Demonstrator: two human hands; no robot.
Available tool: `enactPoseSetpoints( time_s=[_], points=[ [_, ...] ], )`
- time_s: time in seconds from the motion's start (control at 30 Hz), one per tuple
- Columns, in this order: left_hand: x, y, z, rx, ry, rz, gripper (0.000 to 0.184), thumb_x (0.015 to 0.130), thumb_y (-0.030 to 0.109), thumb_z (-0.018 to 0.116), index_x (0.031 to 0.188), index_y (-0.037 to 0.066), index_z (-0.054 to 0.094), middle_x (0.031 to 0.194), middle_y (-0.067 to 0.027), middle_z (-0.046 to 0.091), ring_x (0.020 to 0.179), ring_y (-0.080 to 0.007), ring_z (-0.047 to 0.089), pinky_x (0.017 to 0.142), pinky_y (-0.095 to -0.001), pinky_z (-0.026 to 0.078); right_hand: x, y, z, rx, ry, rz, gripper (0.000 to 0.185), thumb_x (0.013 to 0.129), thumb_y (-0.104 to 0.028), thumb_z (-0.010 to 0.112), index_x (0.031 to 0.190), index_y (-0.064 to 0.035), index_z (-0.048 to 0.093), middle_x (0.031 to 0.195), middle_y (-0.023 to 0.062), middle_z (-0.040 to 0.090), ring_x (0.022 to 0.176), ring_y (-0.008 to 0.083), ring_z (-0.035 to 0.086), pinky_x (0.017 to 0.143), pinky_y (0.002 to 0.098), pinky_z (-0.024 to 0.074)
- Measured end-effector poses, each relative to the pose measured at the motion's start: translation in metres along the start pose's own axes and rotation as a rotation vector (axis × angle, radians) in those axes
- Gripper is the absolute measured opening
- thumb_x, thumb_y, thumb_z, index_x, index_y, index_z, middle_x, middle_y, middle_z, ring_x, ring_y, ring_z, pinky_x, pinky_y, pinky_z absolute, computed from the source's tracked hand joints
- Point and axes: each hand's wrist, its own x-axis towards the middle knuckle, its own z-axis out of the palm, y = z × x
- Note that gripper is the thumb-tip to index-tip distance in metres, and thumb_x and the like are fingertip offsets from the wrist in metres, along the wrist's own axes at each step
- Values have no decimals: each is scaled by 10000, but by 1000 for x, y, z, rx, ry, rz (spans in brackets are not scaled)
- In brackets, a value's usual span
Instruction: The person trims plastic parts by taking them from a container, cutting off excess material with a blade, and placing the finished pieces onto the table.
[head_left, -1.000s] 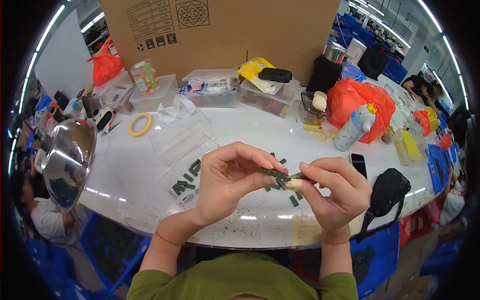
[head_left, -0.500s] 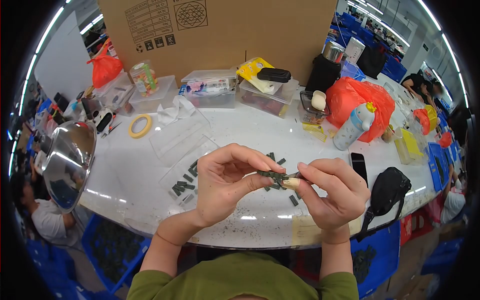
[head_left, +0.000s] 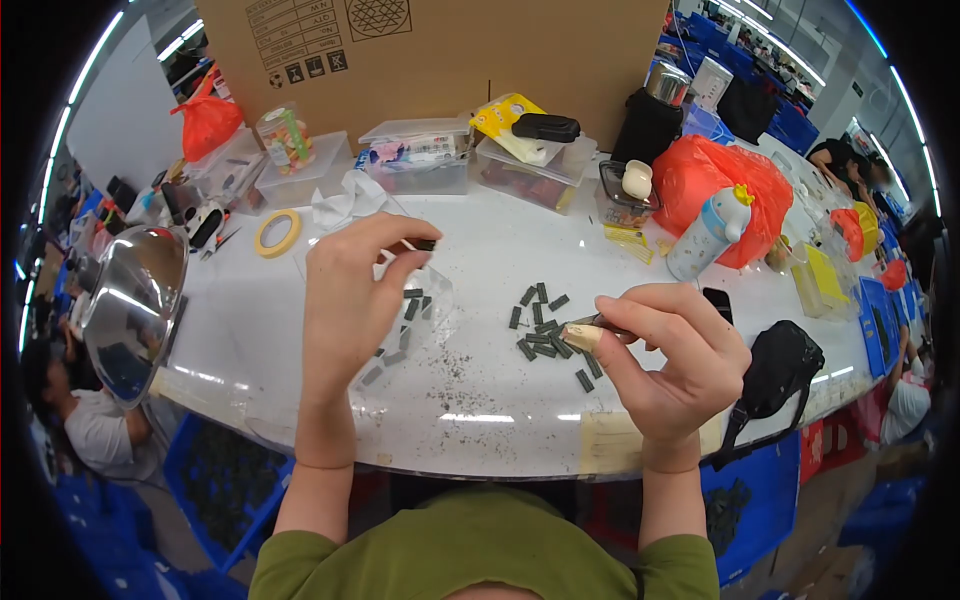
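Observation:
My left hand [head_left: 350,300] is raised over the left part of the table, its thumb and forefinger pinching a small dark green block [head_left: 426,245]. Below it, similar green pieces [head_left: 412,310] lie on and around a clear plastic sheet [head_left: 435,300], partly hidden by the hand. My right hand [head_left: 680,355] is closed on a slim metal tool [head_left: 608,323], mostly covered by the fingers, so its kind is unclear. Tan tape [head_left: 582,337] wraps the thumb tip. Just left of this hand is a loose pile of dark green blocks [head_left: 540,335].
Dark crumbs [head_left: 455,375] dot the white table between the hands. A tape roll [head_left: 278,233], plastic boxes [head_left: 420,180] and a bottle [head_left: 705,240] stand farther back. A metal lamp shade [head_left: 135,315] is at left, a black pouch [head_left: 780,370] at right. Blue bins [head_left: 755,530] sit below the edge.
My hands have come apart. The left has moved left and away from me with a green block; the right stays near the pile with the metal tool.

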Motion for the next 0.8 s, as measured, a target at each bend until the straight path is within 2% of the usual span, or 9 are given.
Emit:
enactPoseSetpoints(
  time_s=[0.07, 0.1, 0.17, 0.27, 0.33, 0.53, 0.67, 0.7, 0.8],
  points=[
    [3, -28, -4, 250, -155, -189, 170, 677, -56, 629, 838, -16, 665, 797, -83, 664, 645, -187, 571, 650, -265, 460, -1, -2, -4, 10, 14, 12, 217, 539, 26, 734, 745, -34, 699, 708, 57, 641, 546, 104, 476, 461, 201, 361],
    [-2, -37, 4, 258, -157, -196, 170, 677, -56, 629, 838, -16, 665, 797, -83, 664, 645, -187, 571, 650, -265, 460, 0, -3, -5, 19, 34, 14, 216, 537, 27, 735, 741, -34, 698, 708, 55, 641, 547, 102, 475, 461, 201, 359],
    [-12, -56, 26, 531, -248, -71, 159, 693, -18, 630, 848, -25, 662, 819, -112, 662, 672, -252, 595, 671, -307, 471, 0, -6, -7, 32, 79, 15, 214, 533, 29, 737, 733, -34, 695, 707, 52, 642, 550, 99, 471, 461, 200, 354],
    [-29, -54, 86, 409, -399, -9, 175, 729, 40, 611, 889, -7, 665, 817, -119, 653, 728, -283, 612, 684, -352, 474, -2, -9, -10, 26, 88, 22, 214, 530, 31, 737, 729, -35, 694, 708, 51, 642, 553, 99, 470, 464, 200, 353],
    [-37, -48, 123, 388, -479, -9, 159, 723, 5, 604, 874, -37, 633, 761, -175, 625, 671, -335, 606, 632, -378, 488, -2, -12, -11, 25, 92, 22, 214, 528, 32, 737, 726, -35, 693, 709, 50, 643, 556, 99, 470, 467, 199, 352],
    [-31, -82, 155, 207, -470, 113, 89, 750, 5, 605, 833, -22, 620, 721, -149, 620, 604, -273, 608, 579, -323, 490, -3, -14, -18, 19, 101, 47, 208, 529, 41, 728, 720, -31, 689, 710, 51, 643, 560, 99, 470, 472, 200, 352],
    [6, -32, 92, -894, -640, -460, 154, 737, 31, 663, 880, 21, 605, 741, -114, 629, 662, -198, 588, 633, -269, 471, -1, -11, -16, 48, 87, 69, 208, 544, 41, 722, 739, -27, 695, 718, 52, 641, 561, 100, 469, 477, 201, 357],
    [8, -24, 81, -892, -640, -458, 154, 737, 31, 663, 880, 21, 605, 741, -114, 629, 662, -198, 588, 633, -269, 471, 0, -10, -14, 48, 90, 67, 208, 544, 41, 722, 739, -27, 695, 718, 52, 641, 561, 100, 469, 477, 201, 357],
    [5, -2, 55, -1236, -564, -291, 170, 738, -37, 648, 892, 20, 604, 799, -132, 654, 688, -149, 612, 623, -218, 480, -1, -7, -11, 39, -8, 67, 208, 559, 21, 740, 758, -24, 699, 726, 55, 641, 561, 103, 477, 476, 205, 364]
  ],
)
